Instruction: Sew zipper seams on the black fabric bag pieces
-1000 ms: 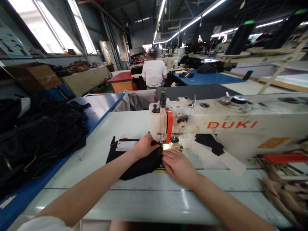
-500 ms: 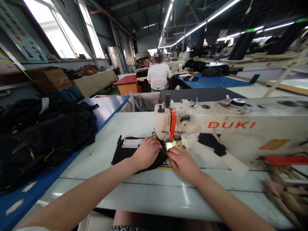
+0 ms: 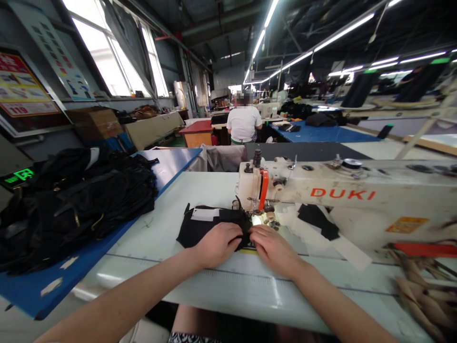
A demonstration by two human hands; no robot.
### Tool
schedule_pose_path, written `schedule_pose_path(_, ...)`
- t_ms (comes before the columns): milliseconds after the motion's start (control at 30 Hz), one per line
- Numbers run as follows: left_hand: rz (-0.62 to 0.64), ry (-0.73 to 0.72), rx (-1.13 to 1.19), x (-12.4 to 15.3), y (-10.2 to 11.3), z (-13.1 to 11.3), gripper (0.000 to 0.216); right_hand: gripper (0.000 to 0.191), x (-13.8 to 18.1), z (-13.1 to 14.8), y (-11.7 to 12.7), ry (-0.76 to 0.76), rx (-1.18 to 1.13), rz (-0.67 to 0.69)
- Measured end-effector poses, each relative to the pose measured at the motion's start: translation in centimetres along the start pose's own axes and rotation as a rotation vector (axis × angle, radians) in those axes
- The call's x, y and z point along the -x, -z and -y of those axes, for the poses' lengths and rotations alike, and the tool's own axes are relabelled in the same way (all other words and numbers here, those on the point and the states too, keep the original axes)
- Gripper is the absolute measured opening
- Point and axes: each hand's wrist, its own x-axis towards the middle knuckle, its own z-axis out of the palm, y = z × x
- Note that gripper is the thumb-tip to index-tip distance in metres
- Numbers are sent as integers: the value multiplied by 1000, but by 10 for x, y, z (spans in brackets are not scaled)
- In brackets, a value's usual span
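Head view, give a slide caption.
At a DUKI sewing machine, left hand on black fabric, right hand at its edge.

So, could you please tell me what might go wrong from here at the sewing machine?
A hand could be nipped: the left hand and right hand are both close to the sewing machine.

The black cloth might skew or pucker, as the left hand rests on only part of it.

The white strips beside the right hand might get in the way if they slid over.
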Motion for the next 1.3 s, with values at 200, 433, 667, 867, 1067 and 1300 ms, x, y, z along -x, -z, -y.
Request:
schedule_pose_path(200,-210,318,-158,-7,7,29,19,26,4,6,0,-31,-45,-49)
schedule_pose_path(433,-161,405,-156,-31,6,48,9,24,4,3,-1,-13,-45,-15)
schedule_pose_path(667,-281,510,65,-57,-3,48,13,22,2,4,-1,-10,-6,-19)
schedule_pose_path(867,-297,497,188,-63,-34,37,22,26,-1,7,0,-34,30,41)
schedule_pose_path(1067,-286,417,76,-55,-38,31,17,30,-1,8,1,-43,26,58)
schedule_pose_path(1300,-249,246,-47,-54,-39,41,16,28,0,7,-2,-51,28,77)
